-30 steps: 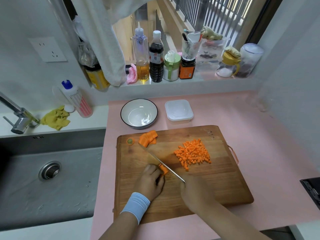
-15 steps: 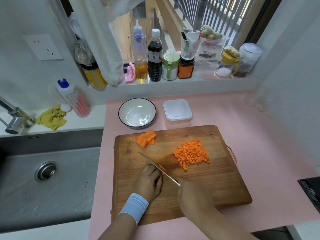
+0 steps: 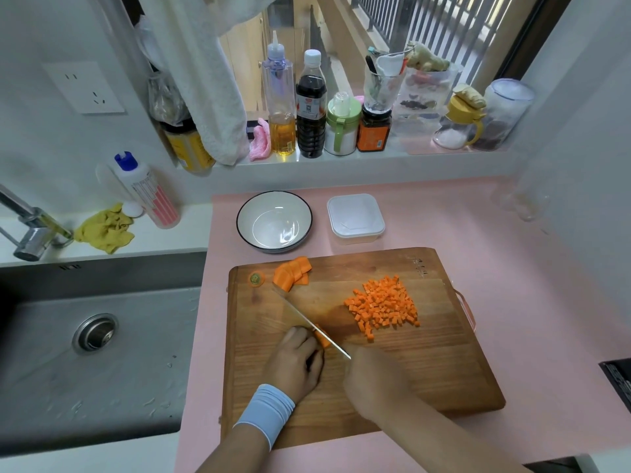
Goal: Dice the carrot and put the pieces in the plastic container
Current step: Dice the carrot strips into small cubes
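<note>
Hands nearest: my right hand (image 3: pixel 374 382) is gripping the knife (image 3: pixel 305 319), my left hand (image 3: pixel 296 361) is pinching a bright orange carrot strip (image 3: pixel 322 339) against the cutting board (image 3: pixel 430 370). Farther, small diced cubes (image 3: pixel 384 305) are lying heaped; beyond them the plastic container (image 3: pixel 355 218) is standing.

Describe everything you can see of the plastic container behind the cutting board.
The plastic container is a small square tub of translucent white plastic with rounded corners. A flat matching lid seems to cover it, so its inside is hidden. It stands upright on the pink counter, just beyond the far edge of the wooden cutting board and to the right of the dark-rimmed white bowl, apart from the bowl. Only the counter appears to touch it.
</note>
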The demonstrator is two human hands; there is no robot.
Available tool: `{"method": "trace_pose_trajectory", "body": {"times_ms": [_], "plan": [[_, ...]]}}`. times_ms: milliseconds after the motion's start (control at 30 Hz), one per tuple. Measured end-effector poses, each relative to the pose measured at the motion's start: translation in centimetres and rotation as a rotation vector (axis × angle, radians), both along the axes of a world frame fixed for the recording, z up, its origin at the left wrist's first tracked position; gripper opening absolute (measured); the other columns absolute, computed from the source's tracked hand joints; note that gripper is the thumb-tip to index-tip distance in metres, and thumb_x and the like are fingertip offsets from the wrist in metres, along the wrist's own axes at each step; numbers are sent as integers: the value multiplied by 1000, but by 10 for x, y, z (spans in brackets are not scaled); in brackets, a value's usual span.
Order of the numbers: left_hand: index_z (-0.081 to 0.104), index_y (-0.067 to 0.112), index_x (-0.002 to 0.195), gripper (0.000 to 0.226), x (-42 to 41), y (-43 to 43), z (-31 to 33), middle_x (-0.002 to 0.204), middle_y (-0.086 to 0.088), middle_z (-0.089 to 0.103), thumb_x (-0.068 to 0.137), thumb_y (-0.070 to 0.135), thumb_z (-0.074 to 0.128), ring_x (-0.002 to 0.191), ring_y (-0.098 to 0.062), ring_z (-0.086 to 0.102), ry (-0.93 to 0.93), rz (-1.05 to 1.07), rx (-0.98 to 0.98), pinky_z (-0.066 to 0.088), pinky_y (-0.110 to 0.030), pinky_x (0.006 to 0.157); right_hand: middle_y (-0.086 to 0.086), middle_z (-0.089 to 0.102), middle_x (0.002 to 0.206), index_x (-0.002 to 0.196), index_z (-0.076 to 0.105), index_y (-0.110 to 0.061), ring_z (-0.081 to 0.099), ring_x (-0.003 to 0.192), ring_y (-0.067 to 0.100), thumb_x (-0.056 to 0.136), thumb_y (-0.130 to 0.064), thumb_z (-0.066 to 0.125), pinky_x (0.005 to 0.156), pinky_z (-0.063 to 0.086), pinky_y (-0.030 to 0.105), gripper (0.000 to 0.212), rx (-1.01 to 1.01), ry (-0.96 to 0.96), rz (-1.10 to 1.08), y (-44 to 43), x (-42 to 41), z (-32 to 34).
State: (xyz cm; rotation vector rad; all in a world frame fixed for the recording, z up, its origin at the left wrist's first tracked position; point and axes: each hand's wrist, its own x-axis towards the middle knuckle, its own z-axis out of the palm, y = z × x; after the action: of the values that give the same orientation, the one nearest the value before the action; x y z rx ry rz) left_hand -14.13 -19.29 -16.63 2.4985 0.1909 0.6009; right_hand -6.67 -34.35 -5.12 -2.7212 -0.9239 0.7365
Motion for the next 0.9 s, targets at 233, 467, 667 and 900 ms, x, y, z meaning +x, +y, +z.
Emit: {"method": "trace_pose_trajectory", "body": {"times_ms": [233, 467, 667, 900], "plan": [[57, 11, 71, 17, -1, -1, 4, 81, -2, 51, 78, 5, 72, 81, -19, 50, -2, 2, 2, 46, -27, 72, -1, 71, 98, 115, 62, -28, 68, 93, 21, 96, -22, 45, 77, 50, 30, 26, 22, -4, -1, 2, 1, -3], [69, 10, 88, 7, -2, -1, 3, 97, -4, 63, 82, 9, 65, 93, -23, 57, 38, -10, -33, 50, -29, 85, -1, 70, 105, 127, 56, -29, 67, 98, 22, 98, -21, 41, 80, 48, 33, 34, 28, -89, 37, -5, -11, -3], [72, 13, 98, 18, -2, -1, 6, 107, -1, 66, 82, 8, 66, 102, -23, 60, 20, -23, -46, 47, -24, 95, -3, 69, 111, 133, 53, -30, 64, 104, 19, 98, -19, 42, 85, 48, 31, 39, 28, -92, 30, -17, -16, 1], [72, 14, 100, 21, -3, 0, 5, 110, -1, 65, 81, 6, 68, 103, -22, 59, 16, -19, -47, 45, -21, 96, -1, 69, 106, 128, 56, -30, 66, 99, 21, 95, -17, 40, 83, 50, 33, 39, -18, -76, 30, -25, -15, -1]]}}
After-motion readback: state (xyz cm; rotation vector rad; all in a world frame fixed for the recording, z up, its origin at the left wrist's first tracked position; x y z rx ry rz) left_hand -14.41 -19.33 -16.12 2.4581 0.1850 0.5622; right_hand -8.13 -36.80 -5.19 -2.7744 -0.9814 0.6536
